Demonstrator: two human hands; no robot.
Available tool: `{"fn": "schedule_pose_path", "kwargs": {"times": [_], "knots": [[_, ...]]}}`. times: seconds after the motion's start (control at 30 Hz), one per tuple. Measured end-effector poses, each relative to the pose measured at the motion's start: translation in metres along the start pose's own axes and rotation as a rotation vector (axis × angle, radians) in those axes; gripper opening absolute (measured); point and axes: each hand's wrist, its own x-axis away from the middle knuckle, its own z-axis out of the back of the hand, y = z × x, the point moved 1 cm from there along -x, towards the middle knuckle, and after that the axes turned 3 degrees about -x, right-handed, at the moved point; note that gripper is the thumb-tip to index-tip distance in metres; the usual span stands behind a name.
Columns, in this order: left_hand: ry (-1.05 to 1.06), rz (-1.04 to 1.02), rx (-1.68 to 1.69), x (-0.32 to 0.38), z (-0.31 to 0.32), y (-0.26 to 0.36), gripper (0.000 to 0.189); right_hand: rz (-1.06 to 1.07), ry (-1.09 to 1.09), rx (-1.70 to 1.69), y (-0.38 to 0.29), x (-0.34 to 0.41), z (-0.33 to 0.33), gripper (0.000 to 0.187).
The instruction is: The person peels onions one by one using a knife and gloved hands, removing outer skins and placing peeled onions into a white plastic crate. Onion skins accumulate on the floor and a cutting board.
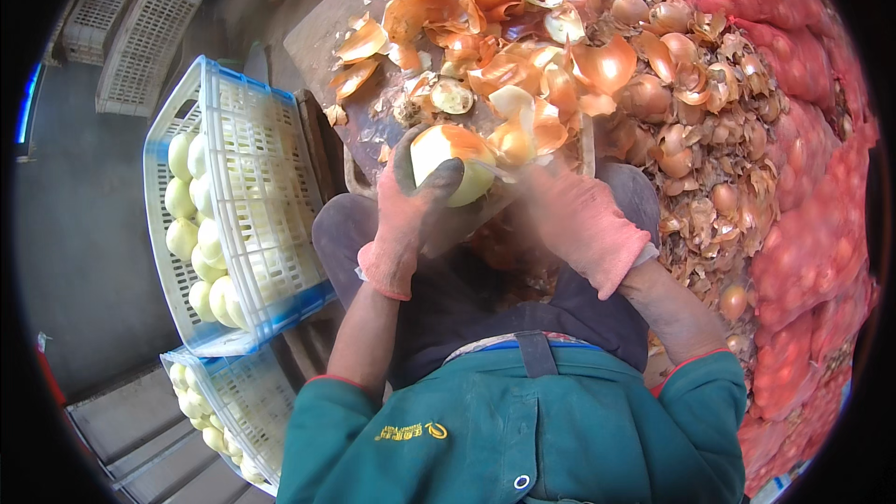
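Observation:
A partly peeled onion point(455, 162) is held in my left hand point(413, 213), which wears a pink glove with dark fingertips. My right hand point(577, 220), in a pink glove, is blurred at the onion's right side. Something thin and pale, perhaps a blade or a piece of skin, runs between its fingers and the onion; I cannot tell which. Beyond both hands, a heap of orange-brown onion skins point(483, 21) covers much of a worn board point(332, 24). A cut onion end point(451, 96) lies on the board just past the held onion.
At my left a white and blue plastic crate point(210, 210) holds several peeled onions point(180, 238); a second crate point(241, 392) with more is below it. White crates point(147, 42) lie at the upper left. Unpeeled onions and skins point(700, 175) pile beside red mesh sacks point(805, 210) on the right.

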Motion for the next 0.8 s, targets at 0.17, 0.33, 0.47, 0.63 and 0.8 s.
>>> {"fn": "schedule_pose_path", "kwargs": {"times": [0.17, 0.33, 0.47, 0.63, 0.8], "knots": [[0.006, 0.055, 0.000, -0.003, 0.001, 0.003, 0.063, -0.060, -0.062, 0.072, 0.004, -0.003, -0.002, 0.016], [0.015, 0.044, -0.087, -0.013, 0.008, -0.008, 0.056, -0.047, -0.034, 0.032, 0.004, -0.005, -0.003, 0.018], [0.015, 0.070, -0.066, -0.017, 0.011, -0.013, 0.053, -0.061, -0.061, 0.030, 0.005, -0.006, -0.003, 0.021], [-0.002, 0.090, -0.034, -0.018, 0.011, -0.011, 0.050, -0.107, -0.082, 0.007, 0.002, -0.004, -0.003, 0.023], [0.029, 0.129, -0.063, -0.020, 0.008, -0.010, 0.052, -0.136, -0.080, -0.019, -0.002, -0.014, -0.009, 0.026]]}}
